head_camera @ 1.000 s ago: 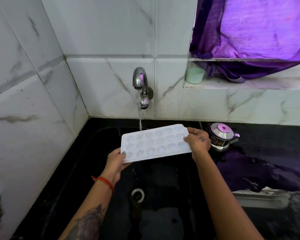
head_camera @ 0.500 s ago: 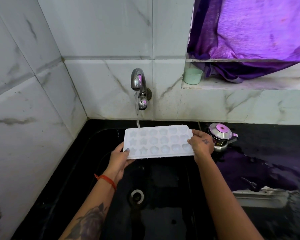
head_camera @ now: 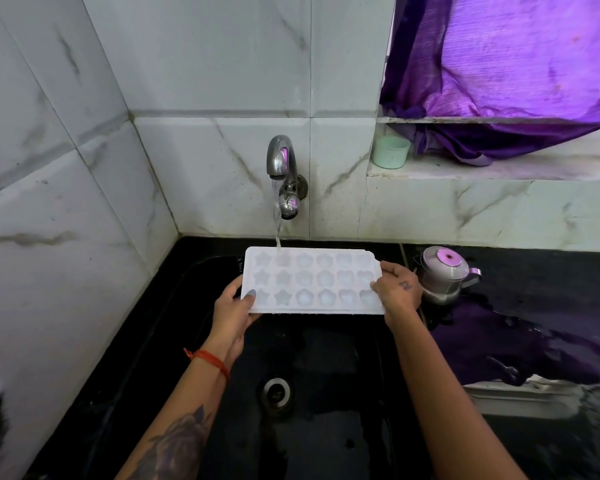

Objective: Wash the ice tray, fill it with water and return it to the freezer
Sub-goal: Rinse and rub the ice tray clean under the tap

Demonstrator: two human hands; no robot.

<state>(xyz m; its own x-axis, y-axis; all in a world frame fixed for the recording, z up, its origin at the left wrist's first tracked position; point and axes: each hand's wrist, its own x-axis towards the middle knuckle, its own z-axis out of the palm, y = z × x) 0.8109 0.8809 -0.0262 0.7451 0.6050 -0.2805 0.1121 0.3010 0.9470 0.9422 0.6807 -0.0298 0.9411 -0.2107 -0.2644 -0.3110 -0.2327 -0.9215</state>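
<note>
Under tap, ice tray now levelled from earlier tilt; stream hits 11 o'clock corner; left hand, right hand grasp ends; filling likely underway.

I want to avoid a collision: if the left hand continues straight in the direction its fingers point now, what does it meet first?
The left hand points up and away, under the ice tray it grips. Beyond that it would probably reach the back wall of the black sink, though depth is unclear.
</note>
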